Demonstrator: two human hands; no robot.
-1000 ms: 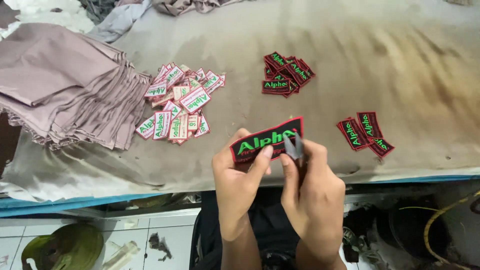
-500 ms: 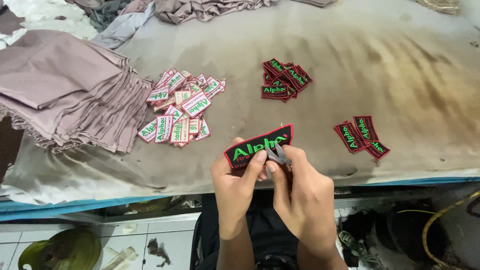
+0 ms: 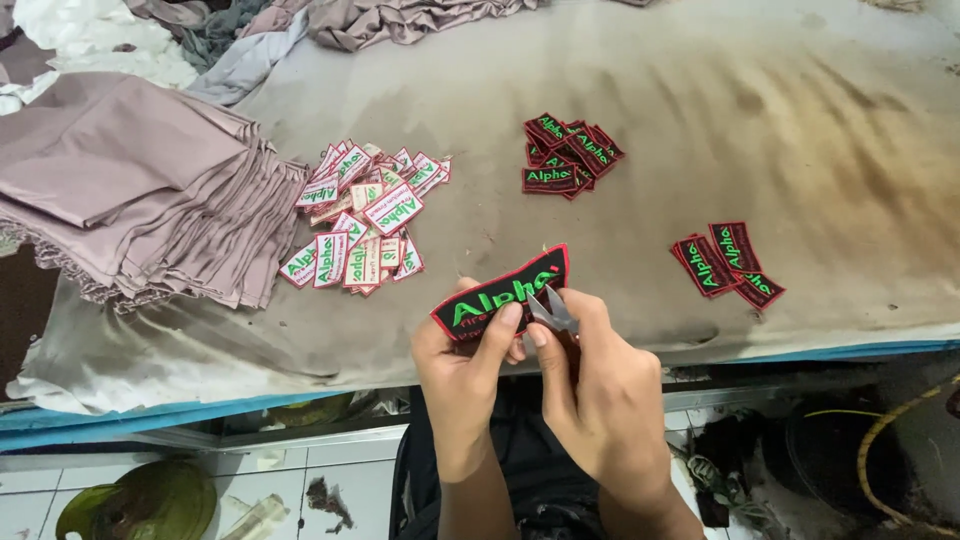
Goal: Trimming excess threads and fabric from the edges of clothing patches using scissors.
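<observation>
A person works at the near edge of a stained grey table [image 3: 700,120], holding a black patch [image 3: 503,293] with a red border and green lettering just above that edge. The left hand [image 3: 462,355] pinches the patch, thumb on its front and fingers closed behind it. The right hand [image 3: 600,390] is closed around small metal snips [image 3: 552,310], whose tips meet the patch's lower right edge; whether the blades are parted or together is too small to tell.

Three groups of patches lie on the table beyond the hands. A loose heap of white patches [image 3: 365,215] with red borders sits to the left, many overlapping and some turned on their sides. A small pile of black patches [image 3: 567,155] lies farther back, near the middle. A few more black patches [image 3: 727,260] lie to the right, well apart from the others. Nothing stands between the hands and these piles.

A stack of folded mauve cloth [image 3: 140,190] fills the left side of the table, its frayed edges just beside the white heap. More crumpled cloth [image 3: 400,18] lies along the far edge and is cut off by the top of the frame, as is a white bundle in the upper left corner.

The underside of the patch and most of the snips are hidden by the hands. Below the table, a tiled floor [image 3: 270,480], a green round object [image 3: 140,500] and dark clutter on the right are partly visible and hard to make out.
</observation>
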